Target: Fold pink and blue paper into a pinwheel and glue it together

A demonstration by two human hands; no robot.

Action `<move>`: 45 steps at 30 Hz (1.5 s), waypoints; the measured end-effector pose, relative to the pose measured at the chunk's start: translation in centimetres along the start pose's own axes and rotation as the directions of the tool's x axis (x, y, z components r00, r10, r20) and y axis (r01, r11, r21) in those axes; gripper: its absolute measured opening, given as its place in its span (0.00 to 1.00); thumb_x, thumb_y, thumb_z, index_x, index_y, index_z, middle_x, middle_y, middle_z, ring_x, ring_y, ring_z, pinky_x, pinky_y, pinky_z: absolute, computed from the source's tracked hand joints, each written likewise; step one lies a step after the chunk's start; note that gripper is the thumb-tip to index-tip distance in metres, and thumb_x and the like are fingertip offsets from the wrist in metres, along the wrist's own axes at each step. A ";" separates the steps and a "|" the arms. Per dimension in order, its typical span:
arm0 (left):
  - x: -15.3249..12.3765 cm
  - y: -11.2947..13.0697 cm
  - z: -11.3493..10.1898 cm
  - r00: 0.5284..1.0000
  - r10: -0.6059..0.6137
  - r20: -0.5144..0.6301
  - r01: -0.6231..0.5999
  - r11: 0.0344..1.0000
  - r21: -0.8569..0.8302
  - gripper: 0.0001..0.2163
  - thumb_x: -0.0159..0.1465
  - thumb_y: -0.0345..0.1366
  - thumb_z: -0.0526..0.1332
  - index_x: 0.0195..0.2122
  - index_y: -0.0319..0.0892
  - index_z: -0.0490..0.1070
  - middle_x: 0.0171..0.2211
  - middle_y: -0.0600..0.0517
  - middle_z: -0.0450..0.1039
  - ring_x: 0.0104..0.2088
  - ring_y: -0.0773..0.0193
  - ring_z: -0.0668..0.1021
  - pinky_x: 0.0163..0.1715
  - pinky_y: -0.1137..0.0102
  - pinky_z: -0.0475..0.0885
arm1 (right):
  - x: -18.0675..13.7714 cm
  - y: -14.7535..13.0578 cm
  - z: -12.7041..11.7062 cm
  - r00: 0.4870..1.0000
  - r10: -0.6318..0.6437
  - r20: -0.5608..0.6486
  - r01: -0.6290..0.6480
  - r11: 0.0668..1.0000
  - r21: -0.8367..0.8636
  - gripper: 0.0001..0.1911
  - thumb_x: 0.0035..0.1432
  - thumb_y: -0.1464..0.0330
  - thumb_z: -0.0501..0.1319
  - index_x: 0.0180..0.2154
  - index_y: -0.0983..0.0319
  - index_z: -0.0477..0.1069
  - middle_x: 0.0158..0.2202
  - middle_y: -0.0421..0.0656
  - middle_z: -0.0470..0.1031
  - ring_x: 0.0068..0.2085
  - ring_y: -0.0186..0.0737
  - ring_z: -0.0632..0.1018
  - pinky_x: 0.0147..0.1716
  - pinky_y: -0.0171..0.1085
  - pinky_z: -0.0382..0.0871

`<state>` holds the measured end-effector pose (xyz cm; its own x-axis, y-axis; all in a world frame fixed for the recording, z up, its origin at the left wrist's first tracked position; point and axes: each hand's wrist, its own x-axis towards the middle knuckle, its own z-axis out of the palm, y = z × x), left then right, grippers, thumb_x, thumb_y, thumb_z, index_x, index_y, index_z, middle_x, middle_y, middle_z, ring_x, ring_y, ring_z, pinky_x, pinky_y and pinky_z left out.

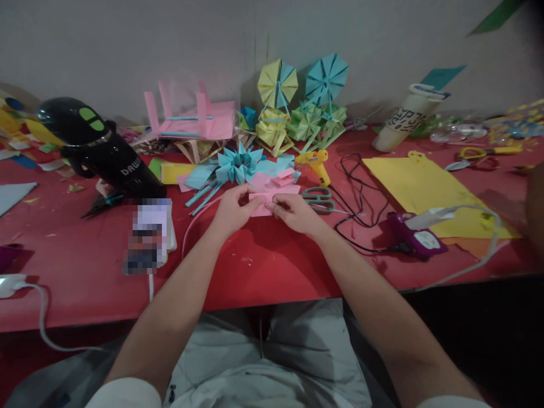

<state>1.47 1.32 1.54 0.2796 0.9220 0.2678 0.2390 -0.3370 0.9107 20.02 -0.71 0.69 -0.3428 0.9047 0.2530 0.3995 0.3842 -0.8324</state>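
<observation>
Between my two hands is a piece of pink paper (258, 212), low over the red table. My left hand (233, 208) pinches its left side with thumb and fingers. On the right side, my right hand (294, 211) grips the same paper, its fingertips close to my left thumb. More pink paper (283, 178) lies just behind my hands, partly covered by them. A blue folded-paper star (240, 163) sits beyond my left hand. Scissors with grey-green handles (319, 199) lie right beside my right hand, and a yellow glue gun (317, 164) rests behind them.
A black bottle (110, 153) and a phone (153, 235) are on the left. Folded-paper wheels (326, 78) stand along the wall. To the right are yellow sheets (433, 192), a purple power adapter (414, 235), a black cord (360, 198) and a leaning white cup (403, 119).
</observation>
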 end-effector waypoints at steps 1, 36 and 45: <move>0.0 -0.1 0.0 1.000 -0.007 -0.015 0.007 1.000 -0.005 0.08 0.55 0.40 0.66 0.28 0.41 0.71 0.25 0.54 0.71 0.27 0.67 0.71 0.29 0.71 0.66 | 0.0 0.0 0.1 1.000 0.011 0.007 -0.011 1.000 0.020 0.24 0.60 0.49 0.59 0.23 0.60 0.63 0.20 0.37 0.66 0.23 0.32 0.63 0.26 0.34 0.57; -0.9 0.0 -1.0 0.971 -0.159 0.180 0.165 0.986 -0.021 0.06 0.57 0.35 0.65 0.34 0.38 0.75 0.31 0.49 0.78 0.31 0.64 0.78 0.34 0.68 0.73 | -0.5 0.2 -0.3 0.995 0.080 0.064 -0.086 0.992 0.095 0.16 0.59 0.57 0.59 0.25 0.62 0.68 0.23 0.38 0.67 0.25 0.32 0.66 0.27 0.35 0.59; -1.0 0.5 -0.3 0.983 -0.129 0.128 0.128 0.992 0.013 0.03 0.55 0.30 0.65 0.27 0.39 0.72 0.24 0.54 0.73 0.26 0.67 0.74 0.30 0.70 0.71 | -0.5 0.1 0.1 0.998 0.058 0.014 -0.059 0.991 0.123 0.20 0.57 0.50 0.62 0.32 0.63 0.72 0.28 0.40 0.71 0.27 0.33 0.67 0.27 0.34 0.61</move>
<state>1.00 0.32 1.80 0.3631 0.9257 0.1060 0.2849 -0.2186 0.9333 20.11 -1.14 0.42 -0.3313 0.9226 0.1976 0.3117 0.3047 -0.9000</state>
